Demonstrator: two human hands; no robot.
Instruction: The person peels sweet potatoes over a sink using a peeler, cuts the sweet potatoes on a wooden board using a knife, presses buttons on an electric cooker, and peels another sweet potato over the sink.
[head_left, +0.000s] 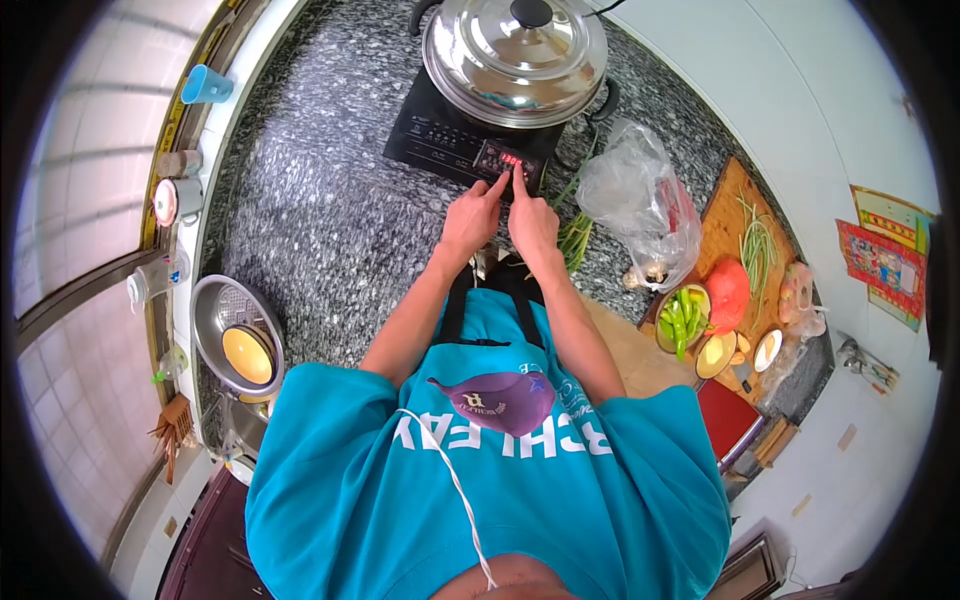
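Observation:
My left hand (pixel 472 217) and my right hand (pixel 534 222) are side by side at the front edge of a black induction cooktop (pixel 430 138). Each has an index finger stretched out at its control panel, with the tips close together just below the lit red digits (pixel 511 160). The right fingertip seems to touch the panel; whether the left one does, I cannot tell. Neither hand holds anything, and the other fingers are partly curled. Behind them a large steel pot (pixel 516 62) stands on the cooktop with its lid on.
Right of the cooktop lie a clear plastic bag (pixel 640 195) and green stalks (pixel 575 240). Farther right, a wooden board (pixel 727 215) bears more stalks beside a bowl of green peppers (pixel 683 318) and a red bag (pixel 729 295). A metal basin (pixel 212 310) sits at the left.

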